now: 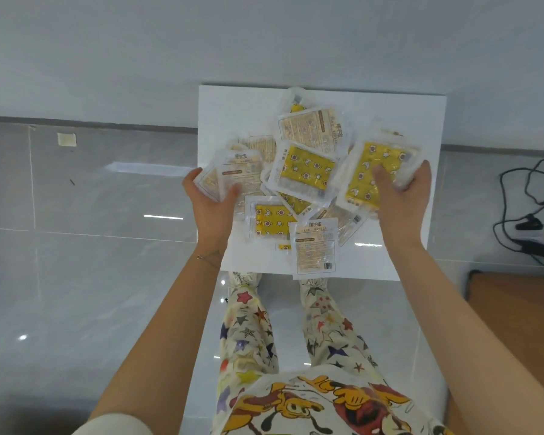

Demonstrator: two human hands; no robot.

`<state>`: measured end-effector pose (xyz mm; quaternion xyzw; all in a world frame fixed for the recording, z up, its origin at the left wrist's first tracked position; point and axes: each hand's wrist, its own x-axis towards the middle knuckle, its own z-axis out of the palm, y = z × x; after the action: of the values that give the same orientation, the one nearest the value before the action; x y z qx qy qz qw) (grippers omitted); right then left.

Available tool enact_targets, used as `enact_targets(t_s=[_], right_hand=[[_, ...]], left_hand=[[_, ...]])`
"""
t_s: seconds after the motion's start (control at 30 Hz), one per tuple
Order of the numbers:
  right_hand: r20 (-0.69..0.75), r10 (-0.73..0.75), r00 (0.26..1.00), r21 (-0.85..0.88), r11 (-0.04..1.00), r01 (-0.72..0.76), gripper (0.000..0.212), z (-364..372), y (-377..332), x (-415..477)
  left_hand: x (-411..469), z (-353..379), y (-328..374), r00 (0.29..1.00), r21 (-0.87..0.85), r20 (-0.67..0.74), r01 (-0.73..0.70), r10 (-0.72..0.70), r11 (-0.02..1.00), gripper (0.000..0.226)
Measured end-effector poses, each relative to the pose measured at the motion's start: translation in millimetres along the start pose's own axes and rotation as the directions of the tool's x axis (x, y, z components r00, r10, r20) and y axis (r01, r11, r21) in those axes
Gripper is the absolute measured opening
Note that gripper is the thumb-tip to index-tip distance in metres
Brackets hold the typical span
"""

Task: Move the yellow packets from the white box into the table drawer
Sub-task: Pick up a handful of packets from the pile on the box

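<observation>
Several yellow packets (305, 171) in clear wrappers lie in a loose heap over the white box (239, 108), which sits on the floor against the wall. My left hand (209, 205) grips a few packets at the heap's left edge, thumb on top. At the right side my right hand (402, 196) holds another bunch, thumb pressed on a yellow packet (363, 180). One packet (314, 249) hangs over the box's near edge. No table drawer is in sight.
Glossy grey floor tiles spread to the left. Black cables (528, 215) and a power adapter lie on the floor at the right. A brown wooden surface (515, 309) juts in at the lower right. My legs stand just before the box.
</observation>
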<state>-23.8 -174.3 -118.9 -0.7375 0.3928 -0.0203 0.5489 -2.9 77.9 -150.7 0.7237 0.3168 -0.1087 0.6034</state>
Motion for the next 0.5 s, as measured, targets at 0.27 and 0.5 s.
enact_targets(t_s=[0.27, 0.5], right_hand=[[0.272, -0.006, 0.962, -0.073, 0.997, 0.026, 0.045, 22, -24, -22], [0.4, -0.063, 0.914, -0.091, 0.99, 0.108, 0.061, 30, -72, -62]], left_hand=[[-16, -19, 8, 0.988, 0.121, -0.068, -0.128, 0.137, 0.984, 0.033], [-53, -74, 42, 0.984, 0.057, -0.106, -0.135, 0.14, 0.989, 0.035]])
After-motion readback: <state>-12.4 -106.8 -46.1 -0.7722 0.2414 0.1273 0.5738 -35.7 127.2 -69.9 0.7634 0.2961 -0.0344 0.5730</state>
